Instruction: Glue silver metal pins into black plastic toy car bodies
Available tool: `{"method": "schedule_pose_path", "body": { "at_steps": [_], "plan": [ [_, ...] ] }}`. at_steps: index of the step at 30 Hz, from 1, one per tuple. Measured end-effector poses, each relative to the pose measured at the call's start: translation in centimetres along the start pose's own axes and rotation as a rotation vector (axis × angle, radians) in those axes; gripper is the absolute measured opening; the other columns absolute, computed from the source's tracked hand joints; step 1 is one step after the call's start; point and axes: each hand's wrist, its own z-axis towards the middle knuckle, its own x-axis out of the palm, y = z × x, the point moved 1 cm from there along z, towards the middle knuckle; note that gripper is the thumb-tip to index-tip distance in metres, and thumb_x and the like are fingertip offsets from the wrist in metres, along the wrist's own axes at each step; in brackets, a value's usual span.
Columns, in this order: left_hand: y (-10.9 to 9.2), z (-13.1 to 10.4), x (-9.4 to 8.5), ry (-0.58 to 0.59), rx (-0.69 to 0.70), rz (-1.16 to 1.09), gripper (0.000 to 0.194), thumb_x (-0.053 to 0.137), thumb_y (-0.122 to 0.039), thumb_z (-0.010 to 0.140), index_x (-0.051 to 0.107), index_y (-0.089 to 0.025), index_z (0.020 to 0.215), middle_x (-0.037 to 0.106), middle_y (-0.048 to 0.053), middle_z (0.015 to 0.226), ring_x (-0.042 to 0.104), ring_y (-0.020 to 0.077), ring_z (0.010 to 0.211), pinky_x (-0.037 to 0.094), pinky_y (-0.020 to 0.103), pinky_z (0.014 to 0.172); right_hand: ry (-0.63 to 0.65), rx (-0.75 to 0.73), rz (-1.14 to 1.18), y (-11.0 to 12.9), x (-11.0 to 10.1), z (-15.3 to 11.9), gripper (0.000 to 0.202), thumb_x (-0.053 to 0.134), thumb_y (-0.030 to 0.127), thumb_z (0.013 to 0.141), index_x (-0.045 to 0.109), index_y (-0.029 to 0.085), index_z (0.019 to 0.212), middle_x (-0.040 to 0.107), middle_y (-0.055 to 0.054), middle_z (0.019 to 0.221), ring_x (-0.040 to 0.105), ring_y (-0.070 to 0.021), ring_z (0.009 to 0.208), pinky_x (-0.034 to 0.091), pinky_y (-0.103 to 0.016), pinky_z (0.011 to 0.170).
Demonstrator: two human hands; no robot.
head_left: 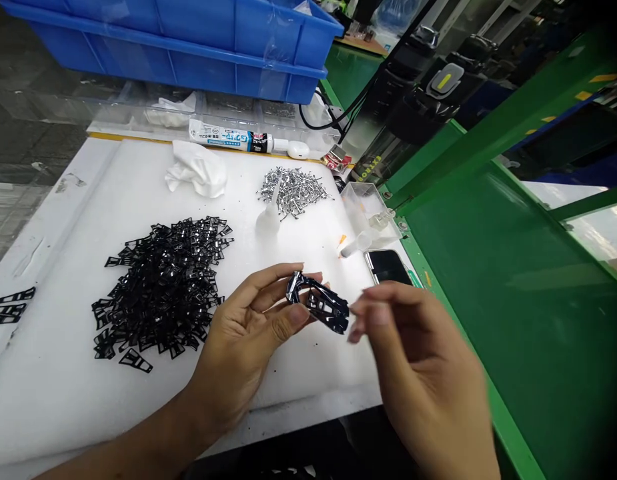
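A glossy black part with openings is held between the thumb and fingers of my left hand, over the white work surface. Just right of the part's end is my right hand, its fingertips bent together and slightly blurred; whatever is between them, if anything, is too small to make out. To the left of my left hand spreads a heap of small black frame-like pieces. Beyond my hands lies a pile of small silvery pieces.
Between the piles stands a translucent nozzle bottle. Crumpled tissue, a glue tube and blue bins are at the back. A clear box, phone and green frame line the right.
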Motion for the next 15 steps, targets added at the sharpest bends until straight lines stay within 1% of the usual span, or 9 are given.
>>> {"method": "schedule_pose_path", "body": {
  "at_steps": [1, 2, 3, 5, 6, 8, 10, 12, 15],
  "plan": [
    [0.0, 0.0, 0.0, -0.006, -0.002, 0.001, 0.027, 0.073, -0.017, 0.087, 0.071, -0.028, 0.112, 0.076, 0.001, 0.117, 0.07, 0.0148, 0.108, 0.057, 0.024, 0.095, -0.101, -0.085, -0.006, 0.3, -0.4, -0.3, 0.021, 0.061, 0.043, 0.096, 0.064, 0.022, 0.094, 0.064, -0.001, 0.083, 0.062, -0.0123, 0.073, 0.055, -0.026, 0.073],
    [0.0, 0.0, 0.0, -0.003, -0.002, 0.01, 0.028, 0.073, -0.017, 0.087, 0.071, -0.028, 0.113, 0.076, 0.0, 0.118, 0.07, 0.0153, 0.108, 0.057, 0.025, 0.095, -0.154, -0.136, 0.032, 0.5, -0.7, -0.6, 0.03, 0.054, 0.046, 0.099, 0.064, 0.022, 0.084, 0.063, -0.001, 0.077, 0.061, -0.0131, 0.071, 0.056, -0.03, 0.077],
    [0.0, 0.0, 0.0, 0.009, 0.002, 0.025, 0.029, 0.073, -0.016, 0.087, 0.071, -0.029, 0.113, 0.075, 0.0, 0.118, 0.07, 0.0158, 0.108, 0.057, 0.026, 0.096, -0.146, -0.165, 0.092, 0.7, -1.1, -0.8, 0.043, 0.046, 0.051, 0.101, 0.061, 0.022, 0.073, 0.059, 0.0, 0.069, 0.06, -0.0138, 0.065, 0.057, -0.034, 0.079],
    [0.1, -0.1, 0.0, 0.035, 0.02, 0.065, 0.031, 0.073, -0.014, 0.087, 0.071, -0.03, 0.114, 0.075, -0.001, 0.119, 0.07, 0.0165, 0.11, 0.057, 0.026, 0.097, 0.027, -0.177, 0.167, 1.0, -1.5, -1.0, 0.064, 0.03, 0.063, 0.1, 0.056, 0.022, 0.059, 0.051, 0.0, 0.055, 0.057, -0.0154, 0.056, 0.059, -0.04, 0.079],
    [0.1, -0.2, -0.1, 0.049, 0.033, 0.084, 0.032, 0.073, -0.013, 0.086, 0.071, -0.03, 0.114, 0.075, -0.001, 0.119, 0.069, 0.0166, 0.111, 0.056, 0.026, 0.098, 0.111, -0.183, 0.144, 1.1, -1.6, -1.0, 0.069, 0.025, 0.068, 0.098, 0.056, 0.022, 0.056, 0.049, -0.001, 0.052, 0.056, -0.0158, 0.053, 0.059, -0.039, 0.076],
    [0.0, -0.4, 0.0, 0.081, 0.067, 0.115, 0.034, 0.073, -0.011, 0.085, 0.071, -0.031, 0.112, 0.075, -0.002, 0.119, 0.07, 0.0151, 0.108, 0.056, 0.024, 0.098, 0.173, -0.205, 0.043, 1.2, -1.5, -0.9, 0.073, 0.025, 0.073, 0.094, 0.057, 0.022, 0.054, 0.05, -0.003, 0.052, 0.056, -0.0162, 0.052, 0.058, -0.034, 0.065],
    [-0.1, -0.5, 0.1, 0.105, 0.089, 0.136, 0.035, 0.074, -0.009, 0.084, 0.072, -0.031, 0.112, 0.075, -0.003, 0.118, 0.071, 0.0133, 0.104, 0.056, 0.024, 0.098, 0.136, -0.211, -0.01, 1.3, -1.3, -0.7, 0.073, 0.025, 0.075, 0.093, 0.058, 0.022, 0.055, 0.052, -0.003, 0.053, 0.057, -0.0156, 0.051, 0.056, -0.029, 0.058],
    [-0.2, -0.5, 0.3, 0.11, 0.096, 0.155, 0.035, 0.075, -0.009, 0.083, 0.072, -0.03, 0.111, 0.075, -0.002, 0.116, 0.071, 0.0129, 0.102, 0.056, 0.023, 0.096, 0.113, -0.213, 0.002, 1.5, -1.0, -0.5, 0.073, 0.023, 0.074, 0.094, 0.058, 0.022, 0.056, 0.051, -0.002, 0.052, 0.055, -0.0142, 0.049, 0.056, -0.028, 0.058],
    [-0.3, -0.4, 0.4, 0.085, 0.077, 0.161, 0.033, 0.077, -0.009, 0.081, 0.074, -0.028, 0.107, 0.077, -0.003, 0.11, 0.071, 0.0129, 0.1, 0.057, 0.022, 0.093, 0.181, -0.197, 0.058, 1.3, -1.1, -0.6, 0.07, 0.027, 0.073, 0.094, 0.059, 0.023, 0.058, 0.052, -0.001, 0.053, 0.055, -0.0144, 0.049, 0.058, -0.033, 0.067]
  ]
}}
